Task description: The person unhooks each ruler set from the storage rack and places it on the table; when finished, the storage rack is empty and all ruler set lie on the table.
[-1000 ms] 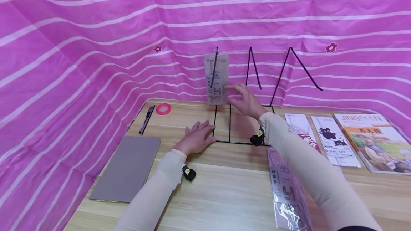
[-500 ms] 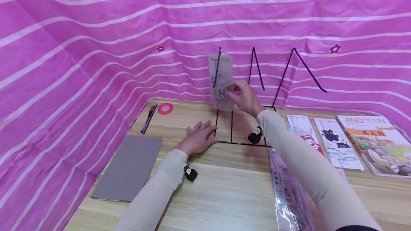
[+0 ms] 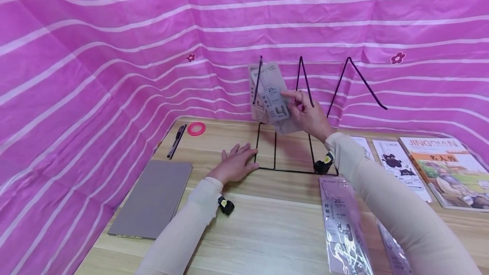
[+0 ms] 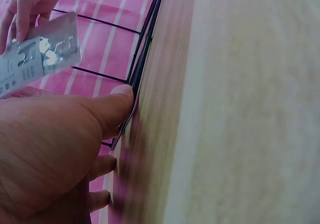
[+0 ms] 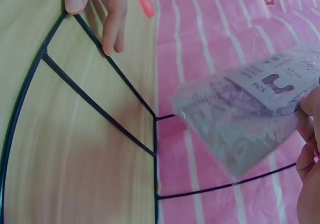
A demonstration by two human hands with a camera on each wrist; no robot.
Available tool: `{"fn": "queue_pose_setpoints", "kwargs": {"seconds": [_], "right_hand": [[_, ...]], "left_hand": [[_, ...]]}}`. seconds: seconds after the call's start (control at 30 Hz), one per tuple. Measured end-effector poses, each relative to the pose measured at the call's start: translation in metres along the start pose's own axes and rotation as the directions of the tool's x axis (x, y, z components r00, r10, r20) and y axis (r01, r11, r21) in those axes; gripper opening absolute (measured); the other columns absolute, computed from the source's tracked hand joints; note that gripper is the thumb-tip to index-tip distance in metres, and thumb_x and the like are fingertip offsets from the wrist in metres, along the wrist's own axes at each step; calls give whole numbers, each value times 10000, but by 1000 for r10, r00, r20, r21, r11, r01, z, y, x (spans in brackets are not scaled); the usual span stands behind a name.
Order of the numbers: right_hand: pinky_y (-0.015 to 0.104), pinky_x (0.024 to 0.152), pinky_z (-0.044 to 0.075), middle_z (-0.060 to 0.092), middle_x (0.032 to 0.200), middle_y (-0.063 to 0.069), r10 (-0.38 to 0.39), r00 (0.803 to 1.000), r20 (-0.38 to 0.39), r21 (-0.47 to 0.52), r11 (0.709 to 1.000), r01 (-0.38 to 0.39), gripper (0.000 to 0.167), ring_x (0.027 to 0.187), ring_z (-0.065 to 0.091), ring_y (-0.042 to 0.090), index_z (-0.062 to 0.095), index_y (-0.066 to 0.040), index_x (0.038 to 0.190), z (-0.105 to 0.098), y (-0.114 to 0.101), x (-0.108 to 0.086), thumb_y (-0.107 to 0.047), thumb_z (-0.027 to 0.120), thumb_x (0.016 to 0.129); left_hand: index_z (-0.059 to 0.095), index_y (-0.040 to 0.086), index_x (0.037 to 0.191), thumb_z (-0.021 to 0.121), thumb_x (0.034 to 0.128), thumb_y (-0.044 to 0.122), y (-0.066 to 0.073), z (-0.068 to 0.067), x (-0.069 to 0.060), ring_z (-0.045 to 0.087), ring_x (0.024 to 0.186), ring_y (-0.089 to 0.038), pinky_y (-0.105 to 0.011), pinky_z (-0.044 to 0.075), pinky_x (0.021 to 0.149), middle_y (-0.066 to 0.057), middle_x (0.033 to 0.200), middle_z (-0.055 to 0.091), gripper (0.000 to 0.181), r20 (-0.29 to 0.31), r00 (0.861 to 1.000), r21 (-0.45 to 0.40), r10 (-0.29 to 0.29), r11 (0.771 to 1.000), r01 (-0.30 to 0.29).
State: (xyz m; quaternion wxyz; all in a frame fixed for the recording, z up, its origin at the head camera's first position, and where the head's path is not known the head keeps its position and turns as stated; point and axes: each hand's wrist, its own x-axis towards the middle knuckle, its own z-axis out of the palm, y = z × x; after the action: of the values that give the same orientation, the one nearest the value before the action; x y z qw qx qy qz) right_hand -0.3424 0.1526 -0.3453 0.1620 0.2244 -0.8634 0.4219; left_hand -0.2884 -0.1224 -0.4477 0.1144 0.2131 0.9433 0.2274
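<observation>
So, my right hand is pinching this plastic packet by its right edge, tilted in front of another packet by the rack's left hook. Left hand, fingers loosely spread, rests against the rack's near left corner. Packet's probably light, bendy, slippery; edge grip suits it.

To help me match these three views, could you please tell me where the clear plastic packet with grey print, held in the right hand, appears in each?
Head: the packet is tilted, just above and right of centre, in the right hand.
Left wrist: packet at upper left.
Right wrist: packet at middle right.
Shared landmark: the black wire rack.
</observation>
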Motion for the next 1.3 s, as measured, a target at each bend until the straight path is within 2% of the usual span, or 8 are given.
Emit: {"fn": "queue_pose_setpoints", "kwargs": {"seconds": [0.13, 0.33, 0.4, 0.6, 0.73, 0.93, 1.1, 1.3], "right_hand": [[491, 786, 656, 696, 1327, 211, 60, 998, -10, 6, 998, -59, 444, 1086, 723, 397, 622, -269, 1463, -11, 0, -4, -72, 560, 1071], [610, 980, 588, 639, 1444, 225, 33, 999, -17, 32, 999, -32, 429, 1261, 663, 467, 632, -225, 1461, -23, -2, -13, -53, 521, 1084], [626, 997, 573, 628, 1446, 222, 36, 999, -14, 43, 998, -36, 415, 1280, 649, 473, 632, -223, 1459, -26, -5, -17, -67, 519, 1091], [619, 925, 607, 637, 1362, 190, 45, 999, -11, 56, 997, -44, 396, 1166, 687, 429, 653, -241, 1429, -30, -12, -26, -81, 537, 1086], [591, 864, 621, 662, 1343, 187, -3, 1000, -5, 42, 999, 3, 375, 1079, 685, 385, 668, -194, 1411, -34, -16, -35, -70, 544, 1080], [496, 835, 619, 700, 1311, 164, -38, 999, 3, -11, 999, 38, 354, 1089, 699, 362, 684, -163, 1392, -37, -21, -45, -69, 565, 1073], [516, 824, 636, 699, 1374, 158, -72, 997, 17, -1, 997, 72, 343, 1081, 726, 383, 695, -151, 1371, -37, -23, -49, -52, 557, 1072], [293, 730, 597, 733, 1240, 97, -102, 995, -2, -16, 995, 102, 356, 954, 662, 209, 712, -159, 1355, -39, -26, -58, -26, 565, 1059]], "left_hand": [[375, 273, 1646, 524, 1077, 523, 1, 1, 1, 63, 1644, -412, -772, -23, 1241, -47, 1773, 187, 638, 6, 1000, 6, -5, 1000, 5], [370, 297, 1646, 516, 1073, 545, 0, 3, 5, 62, 1647, -403, -766, -24, 1245, -27, 1776, 177, 641, 4, 1000, 26, -4, 1000, 4], [370, 297, 1646, 516, 1074, 544, 0, 3, 5, 59, 1647, -401, -765, -28, 1246, -26, 1777, 178, 640, 3, 1000, 25, -7, 1000, 7], [368, 300, 1646, 515, 1074, 544, -1, 3, 3, 58, 1649, -393, -759, -32, 1248, -23, 1777, 177, 639, 2, 1000, 22, -15, 1000, 15], [371, 292, 1646, 519, 1077, 532, -1, 3, 3, 59, 1647, -400, -765, -29, 1246, -29, 1776, 180, 636, 2, 1000, 17, -9, 1000, 9], [366, 284, 1649, 518, 1080, 526, -1, 2, 2, 61, 1647, -405, -771, -25, 1244, -34, 1776, 181, 637, 2, 1000, 13, -2, 1000, 2], [369, 277, 1648, 519, 1080, 526, -1, 1, 1, 66, 1645, -409, -778, -20, 1240, -39, 1774, 189, 639, 4, 1000, 9, -5, 1000, 5], [386, 272, 1641, 528, 1077, 523, 0, 1, -1, 75, 1643, -417, -780, -16, 1239, -45, 1772, 199, 634, -1, 1000, 8, -2, 1000, 2]]}}
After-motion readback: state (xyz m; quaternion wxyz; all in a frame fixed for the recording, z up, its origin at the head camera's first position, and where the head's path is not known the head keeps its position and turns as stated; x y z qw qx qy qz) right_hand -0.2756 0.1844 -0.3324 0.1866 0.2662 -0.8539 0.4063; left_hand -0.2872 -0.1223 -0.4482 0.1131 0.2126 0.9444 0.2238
